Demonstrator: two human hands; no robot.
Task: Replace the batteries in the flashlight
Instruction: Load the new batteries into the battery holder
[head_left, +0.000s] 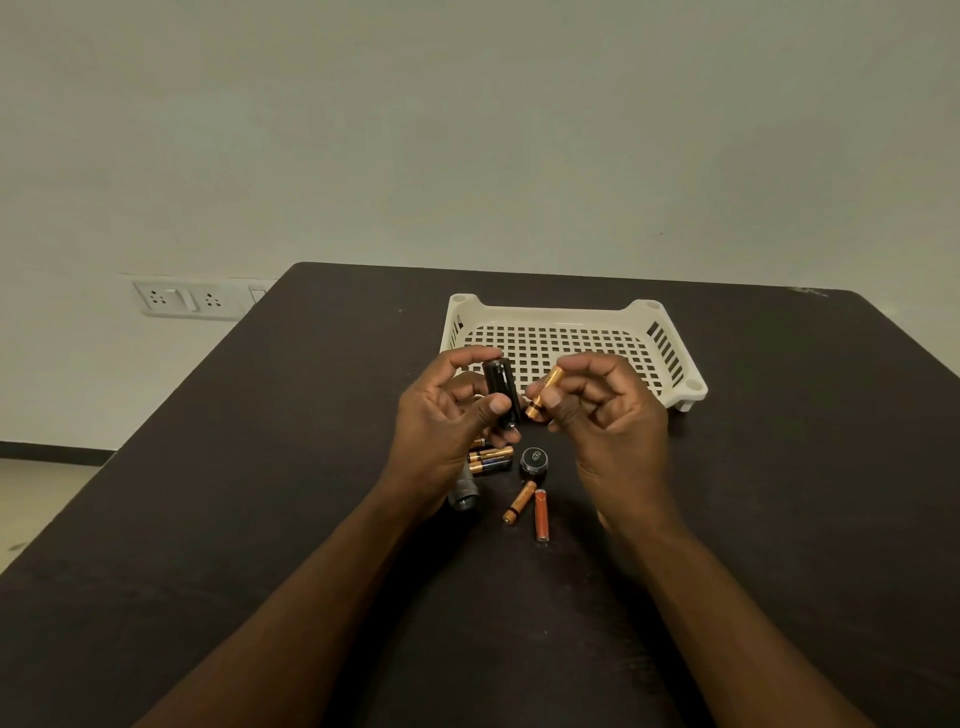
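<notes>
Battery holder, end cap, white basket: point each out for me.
battery holder (500, 388): head view, middle of its black body, in the left hand.
end cap (534, 460): head view, its top face.
white basket (545, 310): head view, far rim.

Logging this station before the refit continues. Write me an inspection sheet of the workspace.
Surface: dark table, bare around the work.
Job's things: black battery holder in the left hand; copper battery in the right hand; flashlight body and end cap lying on the table.
Clutter: loose batteries near the cap; white basket behind, with nothing in it.
Grippers: both hands gripping, raised above the table.
Cables: nothing seen.
Surroundings: plain wall, socket panel at left.
</notes>
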